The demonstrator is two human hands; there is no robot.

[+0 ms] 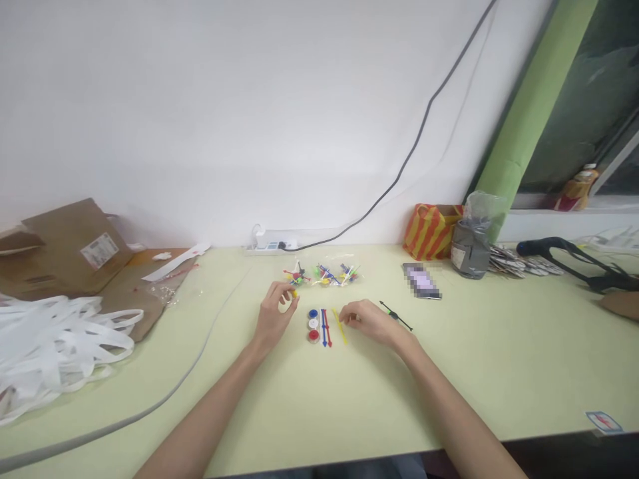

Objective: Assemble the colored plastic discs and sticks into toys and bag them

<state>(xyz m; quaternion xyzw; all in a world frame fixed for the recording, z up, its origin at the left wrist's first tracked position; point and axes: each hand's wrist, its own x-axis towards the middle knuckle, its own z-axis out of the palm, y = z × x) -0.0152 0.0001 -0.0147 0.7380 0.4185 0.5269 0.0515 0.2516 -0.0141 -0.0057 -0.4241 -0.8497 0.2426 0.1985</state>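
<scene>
My left hand pinches a small yellow disc-like piece between thumb and fingertips, just above the table. Curled fingers of my right hand touch a thin yellow plastic arrow lying on the table. Between the hands, a blue disc, a white disc and a red disc stand in a column. Right beside them lie a white strip, a blue arrow and a red arrow, side by side. A black arrow lies partly behind my right hand.
Bagged colourful plastic parts lie farther back, before a power strip. A phone, striped bag and grey container stand right. Cardboard, white straps and a grey cable occupy the left.
</scene>
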